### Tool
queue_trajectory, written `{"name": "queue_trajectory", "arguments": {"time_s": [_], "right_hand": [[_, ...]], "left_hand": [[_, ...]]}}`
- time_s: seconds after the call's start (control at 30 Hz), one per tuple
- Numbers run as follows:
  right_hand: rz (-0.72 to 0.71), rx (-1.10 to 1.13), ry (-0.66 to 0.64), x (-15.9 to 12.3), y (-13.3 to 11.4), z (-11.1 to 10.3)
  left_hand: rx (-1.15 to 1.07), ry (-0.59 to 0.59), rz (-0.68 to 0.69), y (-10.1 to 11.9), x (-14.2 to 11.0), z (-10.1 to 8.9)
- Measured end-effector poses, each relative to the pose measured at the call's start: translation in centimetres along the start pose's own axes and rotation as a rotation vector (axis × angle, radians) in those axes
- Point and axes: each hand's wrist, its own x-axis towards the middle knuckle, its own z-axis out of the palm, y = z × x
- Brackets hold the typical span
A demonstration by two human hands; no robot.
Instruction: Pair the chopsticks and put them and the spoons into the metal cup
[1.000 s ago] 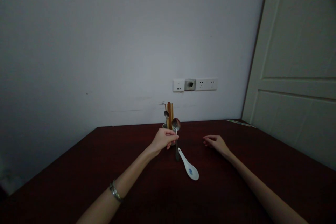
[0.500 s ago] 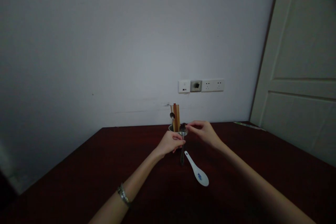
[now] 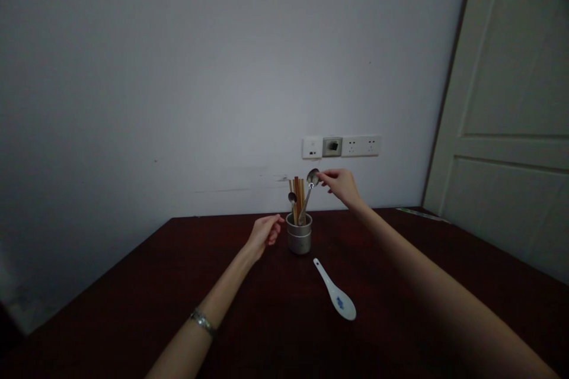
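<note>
My right hand [image 3: 339,183] pinches a metal spoon [image 3: 310,186] by its bowl. The spoon's handle points down, its lower end at the mouth of a grey metal cup [image 3: 299,241]. Wooden chopsticks [image 3: 297,196] and a smaller metal spoon [image 3: 292,197] stand in that cup. Just left of the cup is my left hand [image 3: 264,233], fingers curled together with nothing seen in them. In front of the cup a white soup spoon [image 3: 334,290] with a blue mark lies on the table, bowl toward me.
The dark red table [image 3: 249,331] meets a pale wall [image 3: 222,89] at the back. Wall sockets [image 3: 351,146] sit above the cup. A thin strip [image 3: 422,214] lies at the far right edge, beside a white panelled door [image 3: 502,130].
The metal spoon went from my left hand to my right, which raised it over the cup. My left hand let go and drew back to the left, uncovering the cup.
</note>
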Motion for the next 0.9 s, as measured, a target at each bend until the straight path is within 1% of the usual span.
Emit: {"name": "queue_trajectory", "arguments": {"time_s": [0.07, 0.17, 0.27, 0.37, 0.5, 0.63, 0.9], "right_hand": [[-0.015, -0.051, 0.037, 1.2, 0.6, 0.7], [-0.043, -0.123, 0.04, 1.6, 1.6, 2.0], [-0.038, -0.186, 0.002, 0.9, 2.5, 3.3], [-0.033, -0.251, -0.057, -0.2, 3.3, 4.4], [-0.008, -0.309, -0.148, -1.4, 3.8, 5.3], [0.037, -0.312, -0.23, -2.1, 3.9, 5.7], [0.071, -0.316, -0.263, -2.7, 4.2, 5.8]], "left_hand": [[-0.066, 0.066, -0.03, -1.3, 0.5, -0.9], [-0.127, 0.146, -0.086, -3.1, 1.1, -2.2], [-0.166, 0.187, -0.136, -4.3, 1.4, -3.3], [-0.172, 0.214, -0.166, -4.8, 1.5, -3.9], [-0.17, 0.228, -0.187, -5.1, 1.5, -4.2], [-0.155, 0.224, -0.199, -5.3, 1.5, -4.2], [-0.128, 0.186, -0.219, -6.1, 1.4, -4.2]]}}
